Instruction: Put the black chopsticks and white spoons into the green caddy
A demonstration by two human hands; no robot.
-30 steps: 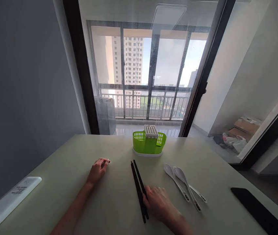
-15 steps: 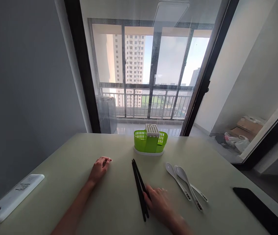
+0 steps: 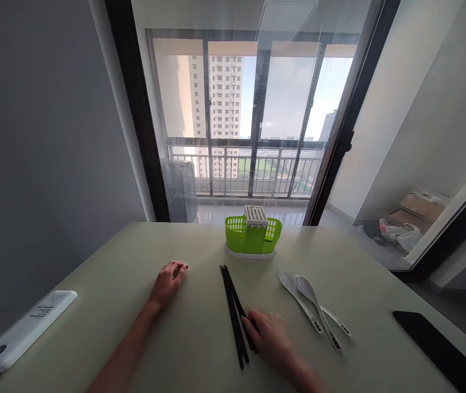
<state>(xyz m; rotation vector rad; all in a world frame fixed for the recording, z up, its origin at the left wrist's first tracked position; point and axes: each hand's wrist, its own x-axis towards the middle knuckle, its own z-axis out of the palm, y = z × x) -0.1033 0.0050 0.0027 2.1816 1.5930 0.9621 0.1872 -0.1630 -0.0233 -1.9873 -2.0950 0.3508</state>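
Several black chopsticks (image 3: 233,316) lie lengthwise on the table, bunched at their far tips and fanned slightly at the near ends. My right hand (image 3: 269,333) is closed at the right side of the bundle, thumb and forefinger pinching the rightmost chopstick. Farther left, my left hand (image 3: 169,283) rests on the tabletop with fingers curled in and nothing visible in them. Three white spoons (image 3: 308,295) with patterned handle ends lie to the right of my right hand, partly overlapping. Beyond the chopsticks stands a green utensil basket (image 3: 246,240) with a white slotted top and white base.
The pale table (image 3: 192,338) reaches to a glass door. A white elongated device (image 3: 31,325) lies along its left edge, and a black flat object (image 3: 431,346) along the right. Cardboard boxes (image 3: 423,210) and plastic bags (image 3: 400,234) sit on the floor at right.
My right hand has shifted slightly, and the chopstick at its fingers has spread rightward, its near end now showing apart from the others. My left hand has stayed put.
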